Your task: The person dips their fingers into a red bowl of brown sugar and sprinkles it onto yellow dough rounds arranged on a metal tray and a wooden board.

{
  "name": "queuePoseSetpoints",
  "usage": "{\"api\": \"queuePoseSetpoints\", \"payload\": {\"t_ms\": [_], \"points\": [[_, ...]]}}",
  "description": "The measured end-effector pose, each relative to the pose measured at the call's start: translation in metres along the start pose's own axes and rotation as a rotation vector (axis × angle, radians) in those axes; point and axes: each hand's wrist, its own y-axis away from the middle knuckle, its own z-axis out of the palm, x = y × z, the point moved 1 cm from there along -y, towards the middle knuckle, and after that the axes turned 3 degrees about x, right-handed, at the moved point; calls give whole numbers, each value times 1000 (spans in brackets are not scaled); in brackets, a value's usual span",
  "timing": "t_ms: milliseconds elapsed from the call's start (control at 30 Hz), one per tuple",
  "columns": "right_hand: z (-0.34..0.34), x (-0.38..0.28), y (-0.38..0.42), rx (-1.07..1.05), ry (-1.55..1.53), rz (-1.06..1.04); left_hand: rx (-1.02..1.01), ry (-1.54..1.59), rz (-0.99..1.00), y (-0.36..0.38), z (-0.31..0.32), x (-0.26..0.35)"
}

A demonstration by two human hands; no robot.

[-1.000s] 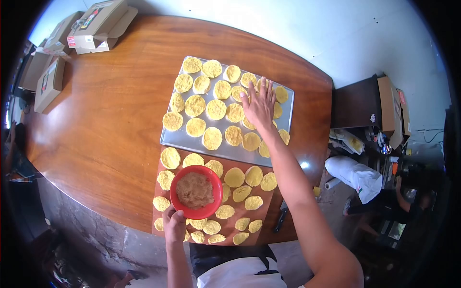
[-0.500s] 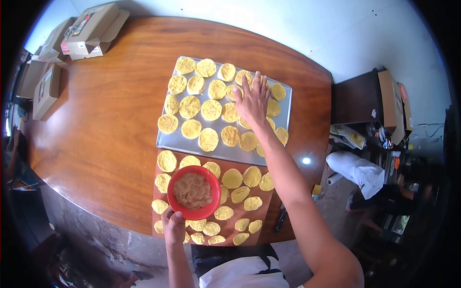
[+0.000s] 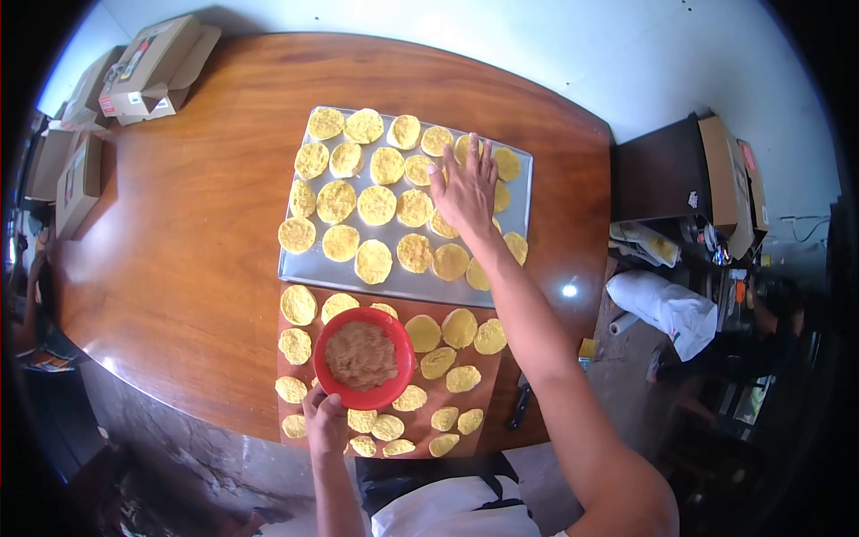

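Observation:
My left hand (image 3: 326, 419) grips the near rim of a red bowl (image 3: 405, 376), which holds a brown crumbly filling (image 3: 360, 355). The bowl is above a reddish-brown board (image 3: 488, 394) with many yellow rounds on it. My right hand (image 3: 468, 191) is over the right part of a metal tray (image 3: 412, 285), its fingers spread and pointing away from me. Rows of yellow rounds, such as a yellow round (image 3: 377, 205), lie on the tray. Some rounds are hidden under my right hand and forearm.
Cardboard boxes (image 3: 152, 67) stand at the table's far left. A knife (image 3: 520, 404) lies right of the board on the wooden table (image 3: 197, 224). Beyond the right edge are a dark cabinet (image 3: 658, 179) and a white sack (image 3: 662, 309). Parts of other people show at both sides.
The tray, board and table have shifted slightly left in view. My right hand has moved slightly left in view, its fingers still spread. The red bowl remains in my left hand.

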Motion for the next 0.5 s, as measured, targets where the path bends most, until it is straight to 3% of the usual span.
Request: {"api": "queuePoseSetpoints", "payload": {"t_ms": [233,333,500], "points": [[-13,4,3,34,-43,-32,-9,-12,12,1,7,-2],[-28,25,6,203,-138,84,-9,-8,30,4,6,-4],[-55,79,19,305,-252,168,28,32,51,8,17,-4]]}}
